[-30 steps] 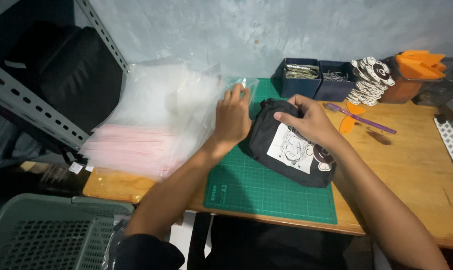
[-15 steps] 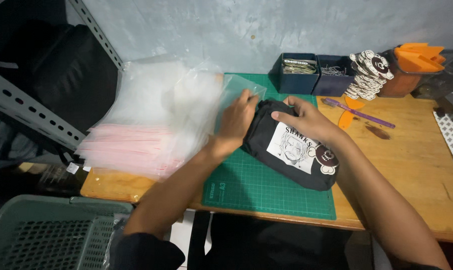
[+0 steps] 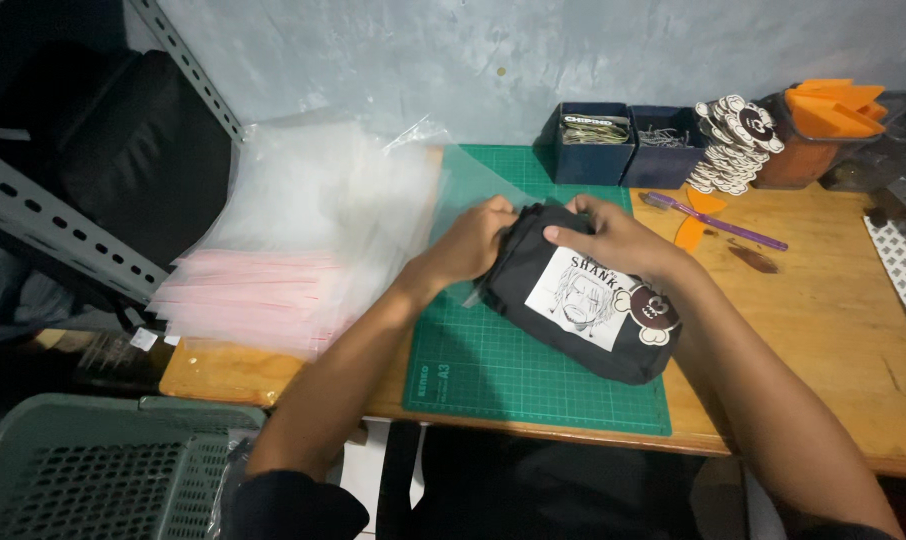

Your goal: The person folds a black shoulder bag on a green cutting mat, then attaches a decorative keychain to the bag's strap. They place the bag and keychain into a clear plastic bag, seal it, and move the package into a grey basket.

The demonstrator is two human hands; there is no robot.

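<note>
Two bare forearms entering from the lower edge of the frame, ending in the left hand point(image 3: 470, 243) and the right hand point(image 3: 613, 238) near the centre. No rings, watch or gloves visible on either of the hands. Dark, short sleeves at lower left and lower right, cut off above the elbows. Dark clothing on the torso at bottom centre.

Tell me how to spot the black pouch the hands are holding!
Find the green cutting mat on the wooden table. The black pouch lies on it, with the left hand and right hand gripping its top end. Only it has a white drawn-face patch and a round brown charm.
</note>
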